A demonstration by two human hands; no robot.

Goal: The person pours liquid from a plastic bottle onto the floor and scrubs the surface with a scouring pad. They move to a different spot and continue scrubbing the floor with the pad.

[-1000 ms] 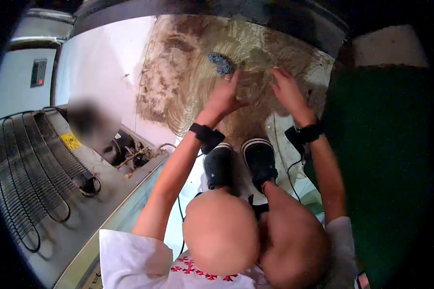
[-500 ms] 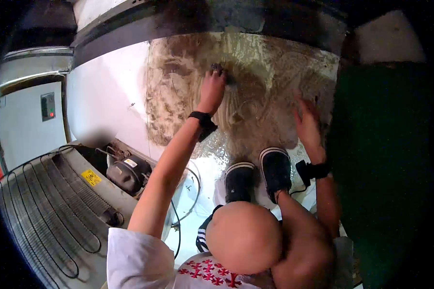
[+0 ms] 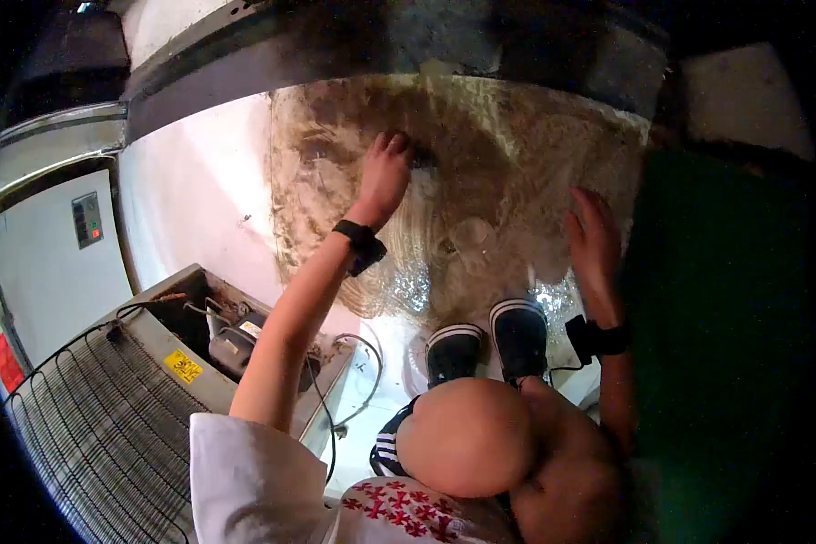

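Note:
In the head view my left hand [image 3: 387,177] is bent over the wet, brown-smeared floor [image 3: 471,195], fingers curled round a small dark wad [image 3: 419,154] that looks like a scouring pad; most of it is hidden by the fingers. Pale swirl marks run through the grime below that hand. Over the right part of the smeared patch, my right hand [image 3: 597,240] is held with its fingers stretched out and nothing in them. Both wrists wear black bands.
At lower left stands an appliance back with a black wire condenser grid [image 3: 91,399] and a compressor [image 3: 236,344]. A loose cable [image 3: 378,363] lies near my shoes [image 3: 453,354]. A white panel with a small display [image 3: 88,220] is at far left; a dark green surface [image 3: 725,344] borders the right.
My left hand has shifted slightly left and down, with the dark wad now more hidden. My right hand sits a little lower and further right. The whole view has tilted somewhat.

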